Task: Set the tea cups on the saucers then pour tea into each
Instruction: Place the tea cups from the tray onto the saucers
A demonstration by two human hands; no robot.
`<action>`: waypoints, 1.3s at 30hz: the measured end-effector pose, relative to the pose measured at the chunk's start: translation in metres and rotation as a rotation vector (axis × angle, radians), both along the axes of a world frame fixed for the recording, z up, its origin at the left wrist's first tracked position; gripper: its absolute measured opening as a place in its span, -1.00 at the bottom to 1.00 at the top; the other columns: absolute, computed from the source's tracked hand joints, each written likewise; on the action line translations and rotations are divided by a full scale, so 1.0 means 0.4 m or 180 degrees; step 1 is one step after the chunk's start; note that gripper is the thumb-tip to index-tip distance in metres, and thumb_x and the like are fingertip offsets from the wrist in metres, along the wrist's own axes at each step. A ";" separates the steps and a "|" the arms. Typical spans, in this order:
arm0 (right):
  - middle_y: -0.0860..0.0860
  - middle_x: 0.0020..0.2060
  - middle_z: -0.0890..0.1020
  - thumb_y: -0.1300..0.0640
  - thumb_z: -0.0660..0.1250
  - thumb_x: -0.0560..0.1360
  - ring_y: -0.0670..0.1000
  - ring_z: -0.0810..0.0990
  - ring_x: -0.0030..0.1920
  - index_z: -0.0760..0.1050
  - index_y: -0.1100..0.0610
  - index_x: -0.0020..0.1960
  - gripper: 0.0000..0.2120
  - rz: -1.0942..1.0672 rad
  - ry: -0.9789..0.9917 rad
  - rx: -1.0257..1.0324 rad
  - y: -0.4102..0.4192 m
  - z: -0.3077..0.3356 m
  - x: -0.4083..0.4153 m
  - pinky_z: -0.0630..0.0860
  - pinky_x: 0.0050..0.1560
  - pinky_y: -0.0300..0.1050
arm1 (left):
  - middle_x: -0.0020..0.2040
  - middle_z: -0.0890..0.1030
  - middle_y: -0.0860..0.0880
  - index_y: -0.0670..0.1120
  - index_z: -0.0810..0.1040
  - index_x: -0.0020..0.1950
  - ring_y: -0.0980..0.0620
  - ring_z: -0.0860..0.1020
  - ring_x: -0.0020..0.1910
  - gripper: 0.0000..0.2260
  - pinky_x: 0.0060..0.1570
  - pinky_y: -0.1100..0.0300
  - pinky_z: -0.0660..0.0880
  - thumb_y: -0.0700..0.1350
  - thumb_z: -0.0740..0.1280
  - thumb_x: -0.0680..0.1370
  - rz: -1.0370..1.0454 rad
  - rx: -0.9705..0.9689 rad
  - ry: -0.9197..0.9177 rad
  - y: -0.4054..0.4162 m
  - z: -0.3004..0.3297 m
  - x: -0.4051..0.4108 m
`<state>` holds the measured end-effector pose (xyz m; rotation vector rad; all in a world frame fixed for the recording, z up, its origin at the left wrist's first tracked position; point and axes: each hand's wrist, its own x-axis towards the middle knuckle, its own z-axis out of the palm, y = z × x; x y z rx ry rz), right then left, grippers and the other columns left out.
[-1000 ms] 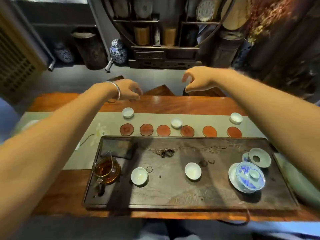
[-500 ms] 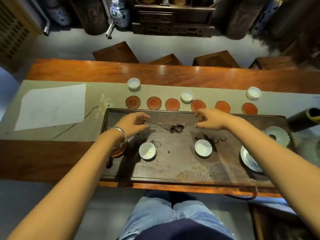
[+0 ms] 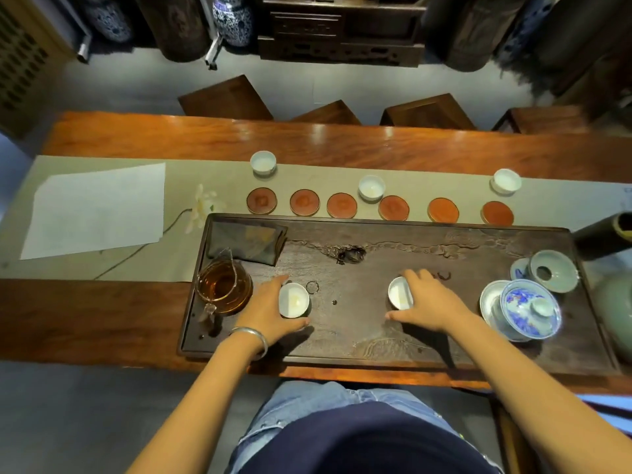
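From the head view, our left hand (image 3: 270, 307) curls its fingers and thumb around a small white porcelain tea cup (image 3: 293, 300) on the dark carved wooden tea tray (image 3: 345, 350), just beside the glass pitcher of amber tea (image 3: 223, 286). Our right hand (image 3: 429, 304) wraps the same way around a second small white porcelain cup (image 3: 400, 293) further right on the tray. Both cups are upright and still touching the tray.

Three more white cups (image 3: 263, 162) wait on the pale cloth runner (image 3: 191, 172) near the row of six round reddish-brown saucers (image 3: 304, 202); none is on a saucer yet.

We judge these cups light, rigid, smooth-glazed and breakable, so we would pinch each by its side wall below the rim, gently, and set it down softly.
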<state>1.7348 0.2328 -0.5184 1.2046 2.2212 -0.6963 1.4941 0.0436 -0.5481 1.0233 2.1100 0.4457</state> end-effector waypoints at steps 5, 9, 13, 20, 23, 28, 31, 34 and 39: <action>0.18 0.40 0.41 -0.11 0.48 0.48 0.23 0.51 0.34 0.21 0.11 0.54 -0.23 -0.0111 0.0080 0.0151 -0.015 -0.016 0.013 0.56 0.20 0.10 | 0.28 0.50 -0.06 -0.02 0.33 0.41 -0.08 0.46 0.28 -0.29 0.23 0.04 0.44 0.08 0.51 0.33 -0.0118 0.0111 0.0296 -0.005 -0.022 0.015; 0.18 0.37 0.44 -0.07 0.46 0.50 0.23 0.52 0.31 0.26 0.14 0.49 -0.31 -0.0169 0.0127 0.0120 -0.010 -0.017 0.011 0.56 0.17 0.09 | 0.18 0.54 -0.03 -0.01 0.42 0.26 -0.05 0.51 0.17 -0.44 0.07 0.08 0.50 0.06 0.50 0.33 0.0026 0.0217 0.0359 -0.004 -0.028 0.015; 0.16 0.37 0.45 -0.08 0.46 0.51 0.21 0.53 0.30 0.26 0.15 0.49 -0.31 -0.0217 0.0233 0.0101 0.008 -0.008 -0.013 0.57 0.14 0.09 | 0.11 0.57 -0.03 -0.01 0.44 0.19 -0.06 0.53 0.11 -0.47 -0.05 0.17 0.46 0.06 0.51 0.30 0.0147 0.0344 0.0316 0.009 -0.032 0.010; 0.17 0.35 0.47 -0.08 0.48 0.49 0.22 0.51 0.30 0.27 0.15 0.50 -0.28 -0.0103 0.0556 0.0164 0.077 0.022 -0.149 0.56 0.17 0.12 | 0.16 0.55 -0.04 -0.01 0.42 0.25 -0.08 0.53 0.12 -0.41 0.01 0.12 0.48 0.10 0.52 0.30 0.0375 0.0672 0.0275 0.130 0.017 -0.044; 0.19 0.35 0.46 -0.06 0.49 0.49 0.25 0.51 0.30 0.29 0.17 0.49 -0.30 -0.0059 0.0711 0.0160 0.110 0.031 -0.238 0.55 0.18 0.13 | 0.13 0.56 -0.07 -0.05 0.45 0.21 -0.10 0.53 0.10 -0.43 -0.03 0.10 0.50 0.07 0.53 0.29 0.0521 0.0806 0.0334 0.205 0.049 -0.101; 0.21 0.30 0.49 0.00 0.51 0.47 0.25 0.52 0.26 0.34 0.20 0.44 -0.34 -0.0023 0.0954 0.0177 0.166 0.029 -0.395 0.50 0.05 0.03 | 0.08 0.61 -0.07 -0.05 0.47 0.17 -0.10 0.57 0.03 -0.49 -0.10 0.11 0.51 0.05 0.53 0.30 0.0741 0.0929 0.0305 0.292 0.072 -0.225; 0.21 0.31 0.49 -0.01 0.51 0.47 0.25 0.52 0.28 0.34 0.20 0.49 -0.31 -0.0044 0.1036 0.0189 0.198 0.016 -0.486 0.53 0.14 0.07 | 0.11 0.60 -0.07 -0.06 0.48 0.19 -0.11 0.57 0.06 -0.50 -0.06 0.10 0.52 0.01 0.53 0.32 0.0814 0.0996 0.0276 0.324 0.052 -0.298; 0.23 0.31 0.48 -0.04 0.50 0.48 0.28 0.53 0.26 0.33 0.20 0.49 -0.30 -0.0063 0.0999 0.0165 0.221 -0.008 -0.558 0.52 0.15 0.09 | 0.09 0.62 -0.09 -0.08 0.48 0.18 -0.13 0.58 0.04 -0.50 -0.13 0.20 0.44 0.03 0.52 0.32 0.0889 0.0822 0.0302 0.345 0.018 -0.358; 0.18 0.30 0.49 -0.13 0.46 0.48 0.25 0.54 0.27 0.36 0.15 0.45 -0.34 -0.0204 0.0884 0.0039 0.234 -0.054 -0.636 0.53 0.22 0.17 | 0.12 0.60 -0.10 -0.07 0.45 0.23 -0.16 0.57 0.06 -0.45 -0.13 0.18 0.41 0.04 0.51 0.31 0.0869 0.0531 0.0251 0.355 -0.052 -0.420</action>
